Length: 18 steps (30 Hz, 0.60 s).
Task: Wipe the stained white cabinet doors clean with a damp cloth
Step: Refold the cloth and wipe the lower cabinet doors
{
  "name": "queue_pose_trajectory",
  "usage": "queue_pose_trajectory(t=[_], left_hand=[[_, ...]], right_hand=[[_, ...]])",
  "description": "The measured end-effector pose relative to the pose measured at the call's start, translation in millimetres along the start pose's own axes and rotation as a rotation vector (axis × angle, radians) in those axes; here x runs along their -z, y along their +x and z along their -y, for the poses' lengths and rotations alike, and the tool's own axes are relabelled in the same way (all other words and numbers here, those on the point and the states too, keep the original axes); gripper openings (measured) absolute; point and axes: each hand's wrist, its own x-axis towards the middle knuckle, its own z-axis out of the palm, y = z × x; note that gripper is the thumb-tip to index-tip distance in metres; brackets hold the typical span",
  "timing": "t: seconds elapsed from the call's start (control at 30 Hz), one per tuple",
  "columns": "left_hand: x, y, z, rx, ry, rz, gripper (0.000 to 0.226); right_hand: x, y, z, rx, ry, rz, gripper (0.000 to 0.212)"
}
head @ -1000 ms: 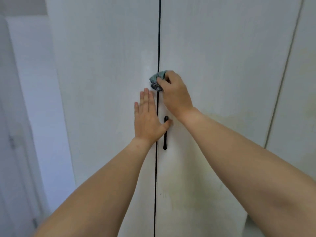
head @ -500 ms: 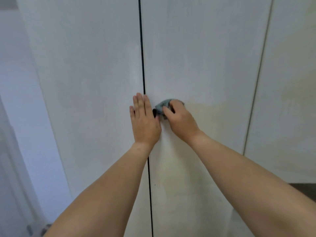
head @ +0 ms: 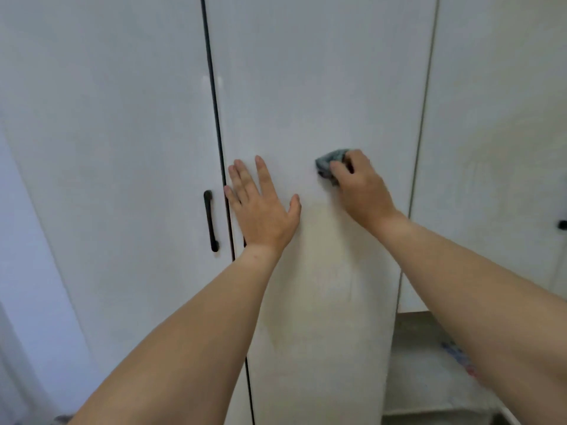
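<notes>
Tall white cabinet doors fill the view. The middle door (head: 313,87) carries a yellowish stain (head: 325,240) below my hands. My right hand (head: 362,188) grips a bunched grey-blue cloth (head: 329,162) and holds it against the middle door. My left hand (head: 260,207) lies flat on the same door with fingers spread, just right of the dark gap (head: 214,118) between the doors. The left door (head: 107,148) has a black bar handle (head: 211,220). My left wrist hides most of the middle door's handle.
A third white door (head: 497,133) stands to the right, with a black knob (head: 562,224) at the frame's edge. Below it at the lower right lies a pale floor or ledge (head: 429,363) with coloured smudges. A pale wall (head: 27,271) runs along the left.
My right hand has slid the cloth rightward across the middle door, away from the gap. My left hand has shifted onto the middle door with fingers spread. The left door's handle has come into view.
</notes>
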Motion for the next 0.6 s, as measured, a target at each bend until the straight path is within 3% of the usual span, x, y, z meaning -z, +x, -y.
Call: queue_pose_trajectory(t=[0.1,0.13,0.2,0.3,0.33,0.37,0.47,0.5,0.57,0.6], left_hand=[[-4.1,1.3,-7.5,0.038,0.000,-0.004,0.098],[-4.9,1.6,-8.0,0.048,0.000,-0.010,0.098],[-6.5,1.9,-6.5,0.061,-0.009,-0.029,0.096],[-9.6,0.7,-6.0,0.053,0.004,-0.046,0.094],[-9.9,0.7,-6.2,0.054,0.011,-0.048,0.094],[-10.6,1.1,-6.4,0.056,0.018,-0.050,0.093],[-12.0,2.0,-4.3,0.049,0.018,-0.064,0.092],[-12.2,1.4,-3.2,0.044,0.014,-0.074,0.091],[-11.9,1.3,-2.0,0.033,0.008,-0.091,0.090],[-11.1,1.3,-2.2,0.027,0.002,-0.090,0.090]], right_hand=[[18.2,18.1,-47.2,-0.607,0.026,-0.244,0.026],[16.4,15.5,-47.5,-0.698,0.031,-0.263,0.026],[8.8,-1.5,-24.4,-0.560,0.077,-0.168,0.016],[-6.3,-41.2,-9.6,-0.011,0.006,0.043,0.022],[-3.8,-36.1,-21.2,0.034,-0.015,0.055,0.020],[0.5,-25.7,-32.4,-0.052,-0.009,0.024,0.018],[10.4,2.1,-46.9,-0.592,0.057,-0.315,0.021],[5.3,-2.0,-39.4,-0.643,0.062,-0.341,0.021],[-14.4,-28.9,-9.2,-0.501,0.055,-0.244,0.021],[-23.4,-46.8,7.1,-0.338,0.051,-0.174,0.022]])
